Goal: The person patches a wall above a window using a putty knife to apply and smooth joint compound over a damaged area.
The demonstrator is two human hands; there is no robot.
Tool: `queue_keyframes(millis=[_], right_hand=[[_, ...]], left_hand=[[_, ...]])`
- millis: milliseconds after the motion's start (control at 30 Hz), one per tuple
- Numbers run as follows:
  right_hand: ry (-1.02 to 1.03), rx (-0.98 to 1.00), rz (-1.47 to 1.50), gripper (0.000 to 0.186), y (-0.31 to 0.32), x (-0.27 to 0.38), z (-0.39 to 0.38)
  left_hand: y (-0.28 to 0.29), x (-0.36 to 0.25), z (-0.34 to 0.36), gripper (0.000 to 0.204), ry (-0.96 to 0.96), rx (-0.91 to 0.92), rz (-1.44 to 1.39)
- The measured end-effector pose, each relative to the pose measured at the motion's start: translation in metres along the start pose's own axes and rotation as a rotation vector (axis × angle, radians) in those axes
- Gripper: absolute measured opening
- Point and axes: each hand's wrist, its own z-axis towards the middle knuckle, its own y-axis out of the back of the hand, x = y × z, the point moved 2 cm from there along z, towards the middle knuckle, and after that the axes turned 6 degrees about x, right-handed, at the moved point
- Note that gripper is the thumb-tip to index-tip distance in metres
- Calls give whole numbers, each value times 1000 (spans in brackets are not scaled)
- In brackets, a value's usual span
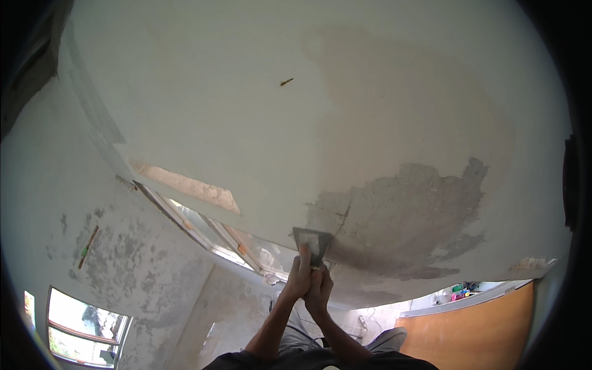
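A broad-bladed scraper (313, 239) is held with its blade edge against the large pale painted surface (246, 123) in front of me. Both hands are closed around its handle. My left hand (298, 279) has its thumb or a finger stretched up along the back of the blade, while my right hand (318, 291) grips just to the right of it. To the right of the blade spreads a ragged grey patch (407, 209) where the paint is off. A dark crack line runs through its left part. The hands hide most of the handle.
On the left are a long window frame (203, 228), an exposed strip (188, 187) and a blotchy grey wall (132, 271). A smaller window (86, 327) stands lower left. At lower right is an orange wooden panel (472, 330) beside a ledge with small colourful items (462, 290).
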Motion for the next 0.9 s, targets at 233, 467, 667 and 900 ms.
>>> queue_keyframes(millis=[233, 467, 667, 900], right_hand=[[-3, -18, -132, 47, 7, -15, -14], [6, -17, -81, 48, -2, 10, -13], [-111, -24, -39, 38, 5, -5, -18], [-184, 0, 15, 33, 0, 3, -26]], left_hand=[[-5, 32, -6, 79, 182, 18, -229], [-1, -9, -12, 79, 137, 30, -81], [-2, 17, -8, 77, 180, 67, -157], [-2, 3, -16, 76, 219, 61, -193]])
